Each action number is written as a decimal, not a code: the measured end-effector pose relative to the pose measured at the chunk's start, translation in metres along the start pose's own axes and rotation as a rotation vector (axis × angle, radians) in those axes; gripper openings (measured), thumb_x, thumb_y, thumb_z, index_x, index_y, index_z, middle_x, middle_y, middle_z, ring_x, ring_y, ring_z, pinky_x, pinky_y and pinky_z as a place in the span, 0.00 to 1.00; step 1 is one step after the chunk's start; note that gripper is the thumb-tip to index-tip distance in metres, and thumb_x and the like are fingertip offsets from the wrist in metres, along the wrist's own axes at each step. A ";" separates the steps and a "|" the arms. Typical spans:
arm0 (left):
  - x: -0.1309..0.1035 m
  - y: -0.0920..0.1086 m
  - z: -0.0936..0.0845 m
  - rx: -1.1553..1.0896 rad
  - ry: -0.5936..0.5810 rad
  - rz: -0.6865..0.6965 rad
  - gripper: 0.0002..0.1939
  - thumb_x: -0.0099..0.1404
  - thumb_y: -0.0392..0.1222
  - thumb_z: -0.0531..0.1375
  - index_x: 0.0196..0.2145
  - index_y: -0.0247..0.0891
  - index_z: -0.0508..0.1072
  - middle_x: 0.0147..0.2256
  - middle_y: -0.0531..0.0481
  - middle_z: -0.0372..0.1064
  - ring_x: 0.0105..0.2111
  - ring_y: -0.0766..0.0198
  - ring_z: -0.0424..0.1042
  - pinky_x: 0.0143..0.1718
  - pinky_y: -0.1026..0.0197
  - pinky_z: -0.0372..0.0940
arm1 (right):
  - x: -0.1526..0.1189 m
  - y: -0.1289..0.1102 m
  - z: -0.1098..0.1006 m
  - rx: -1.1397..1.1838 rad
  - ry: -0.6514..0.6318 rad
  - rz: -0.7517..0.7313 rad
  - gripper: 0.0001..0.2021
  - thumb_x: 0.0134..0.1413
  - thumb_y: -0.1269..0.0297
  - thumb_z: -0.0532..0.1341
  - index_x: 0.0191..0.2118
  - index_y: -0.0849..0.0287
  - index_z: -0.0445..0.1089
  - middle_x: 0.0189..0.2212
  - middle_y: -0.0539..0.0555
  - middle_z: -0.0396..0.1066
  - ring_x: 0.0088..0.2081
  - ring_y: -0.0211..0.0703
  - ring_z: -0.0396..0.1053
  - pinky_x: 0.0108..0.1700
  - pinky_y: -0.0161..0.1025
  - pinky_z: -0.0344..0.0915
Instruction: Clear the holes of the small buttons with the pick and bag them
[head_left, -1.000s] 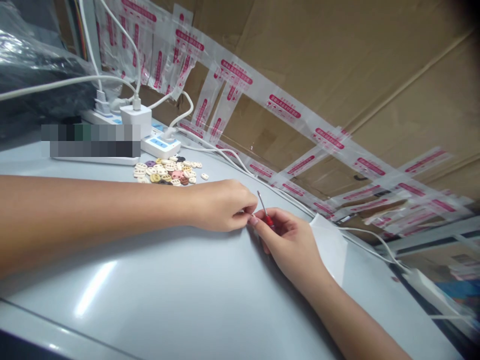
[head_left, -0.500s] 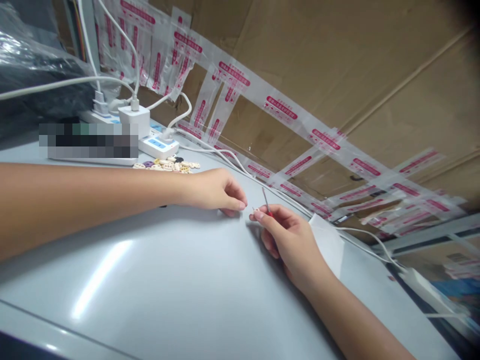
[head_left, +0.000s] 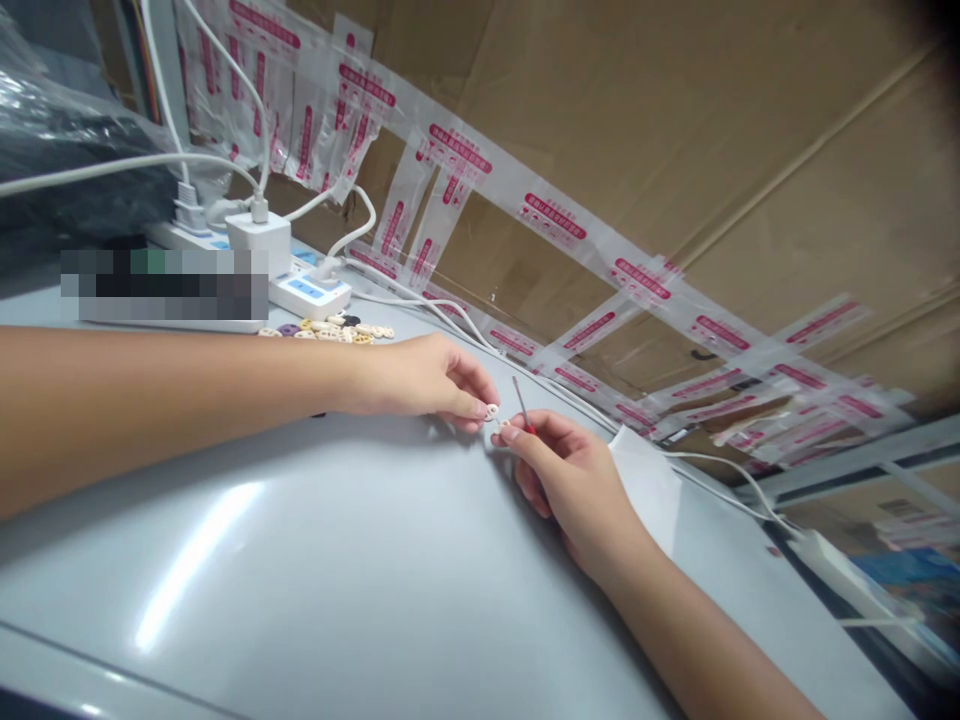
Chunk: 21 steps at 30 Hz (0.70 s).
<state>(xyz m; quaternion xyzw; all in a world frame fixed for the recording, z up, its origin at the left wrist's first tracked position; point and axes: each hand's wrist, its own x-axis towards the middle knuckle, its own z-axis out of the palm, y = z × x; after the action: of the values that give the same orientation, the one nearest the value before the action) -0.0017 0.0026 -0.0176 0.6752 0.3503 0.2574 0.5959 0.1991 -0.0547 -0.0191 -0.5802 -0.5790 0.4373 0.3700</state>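
Between its thumb and fingers, my left hand (head_left: pixel 450 385) pinches a small cream piece with holes (head_left: pixel 492 411). Close by on the right, my right hand (head_left: pixel 559 460) grips a second small pale piece (head_left: pixel 503 428) at its fingertips. A thin metal-shafted tool with a red handle (head_left: pixel 530 429) also sits in my right hand, its shaft pointing up. The two small pieces are very near each other; whether they touch is too small to tell. Beyond my left forearm lies a pile of cream, yellow, purple and black pieces (head_left: pixel 341 330) on the grey table (head_left: pixel 337 570).
White power strips (head_left: pixel 311 290) with plugs and a white adapter (head_left: pixel 259 243) stand at the back left. Cables run along the taped cardboard wall (head_left: pixel 555 215). A white sheet (head_left: pixel 649 485) lies beyond my right hand. Another white strip (head_left: pixel 862 590) is at the far right.
The cream piece at my left fingertips now shows clearly, and my two hands are slightly closer together. The whole view has shifted a little.
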 end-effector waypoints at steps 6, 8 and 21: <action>-0.001 0.001 0.003 0.017 -0.031 0.015 0.11 0.59 0.41 0.66 0.39 0.36 0.76 0.33 0.48 0.78 0.34 0.64 0.76 0.39 0.61 0.68 | -0.001 0.000 0.000 -0.001 -0.011 -0.009 0.13 0.48 0.54 0.67 0.31 0.59 0.69 0.14 0.42 0.59 0.15 0.29 0.50 0.16 0.28 0.44; -0.001 0.002 0.004 0.011 -0.039 0.015 0.11 0.59 0.42 0.66 0.39 0.36 0.76 0.33 0.48 0.78 0.34 0.65 0.76 0.39 0.62 0.68 | -0.001 0.000 0.000 -0.005 -0.009 -0.001 0.13 0.48 0.54 0.67 0.31 0.59 0.70 0.14 0.42 0.58 0.15 0.29 0.50 0.16 0.29 0.44; -0.003 0.003 0.008 0.035 0.024 0.009 0.08 0.57 0.42 0.68 0.35 0.39 0.78 0.35 0.50 0.79 0.32 0.67 0.74 0.35 0.65 0.67 | 0.001 0.005 -0.005 0.029 -0.080 0.025 0.16 0.51 0.50 0.67 0.33 0.59 0.72 0.13 0.43 0.58 0.15 0.30 0.48 0.16 0.29 0.43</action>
<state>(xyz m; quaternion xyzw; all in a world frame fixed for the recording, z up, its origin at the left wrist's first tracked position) 0.0031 -0.0044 -0.0155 0.6839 0.3590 0.2620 0.5786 0.2049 -0.0534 -0.0221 -0.5639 -0.5796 0.4732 0.3495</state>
